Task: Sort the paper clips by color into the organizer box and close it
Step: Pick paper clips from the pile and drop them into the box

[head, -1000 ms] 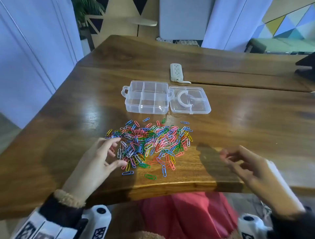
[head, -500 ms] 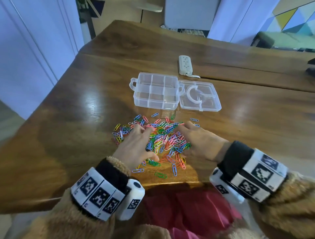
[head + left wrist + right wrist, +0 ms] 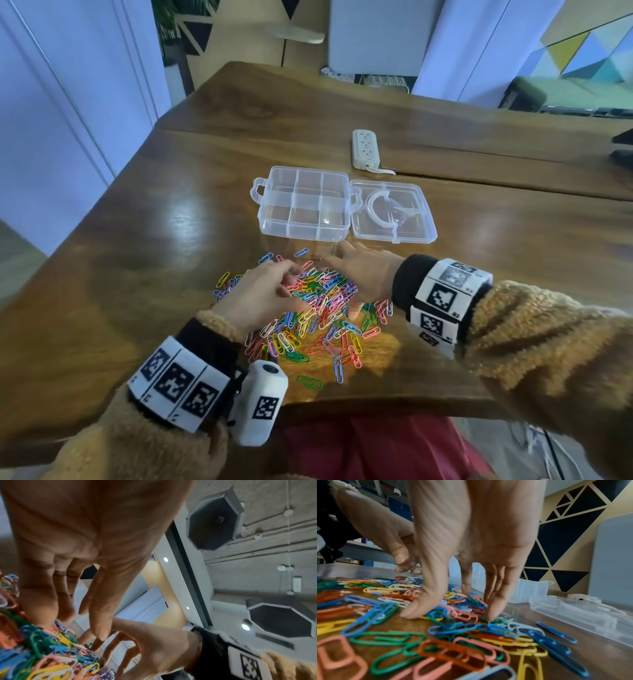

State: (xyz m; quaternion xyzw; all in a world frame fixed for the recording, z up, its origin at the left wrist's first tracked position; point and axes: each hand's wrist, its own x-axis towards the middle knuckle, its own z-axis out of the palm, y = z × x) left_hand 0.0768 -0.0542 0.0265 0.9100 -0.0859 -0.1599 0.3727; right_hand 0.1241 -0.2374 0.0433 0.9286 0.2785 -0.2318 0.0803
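Your left hand [image 3: 260, 294] and right hand [image 3: 363, 274] rested spread-fingered, gripping nothing, on the heap of mixed-colour plastic-coated paper clips [image 3: 318, 315] just before the open, empty clear plastic organizer box [image 3: 303, 205]. Raking risked flicking interlocked clips off the wooden surface [image 3: 137, 274].

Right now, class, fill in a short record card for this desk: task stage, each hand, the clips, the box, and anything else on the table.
Stage: sorting not begun; compartments look empty
Left hand: on the pile, fingers bent; grip unclear
Right hand: fingers straight, tips touching the clips
Paper clips: mixed colours, one loose pile
Organizer box: beyond the pile, open
Lid: laid flat, right of the box
Other: power strip on the table
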